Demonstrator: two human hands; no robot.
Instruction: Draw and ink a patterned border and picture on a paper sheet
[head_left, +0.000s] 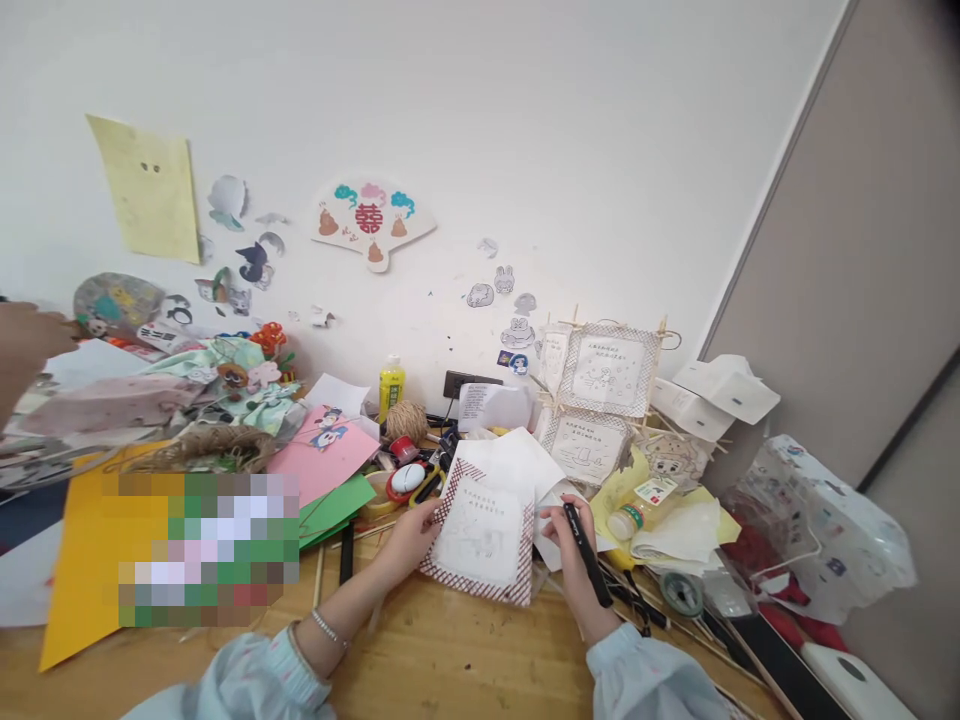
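My left hand [409,540] grips the left edge of a drawing sheet [480,540], which has a checked brown-and-white border, handwritten lines and a sketch. The sheet is tilted up above the table. In my right hand [577,560] a black marker pen [589,565] is held just right of the sheet, apart from it. The marker's upper end points at the far side of the table, and its tip is too small to make out. Behind the sheet lie white papers [517,460].
Left are an orange sheet [82,570], green paper [337,505] and another person's hand [34,335]. Behind stand a twine ball [406,422], a yellow bottle [391,385] and framed drawings [611,370]. Right lie a fallen bottle [630,515], a tape roll [681,592] and plastic bags [825,530].
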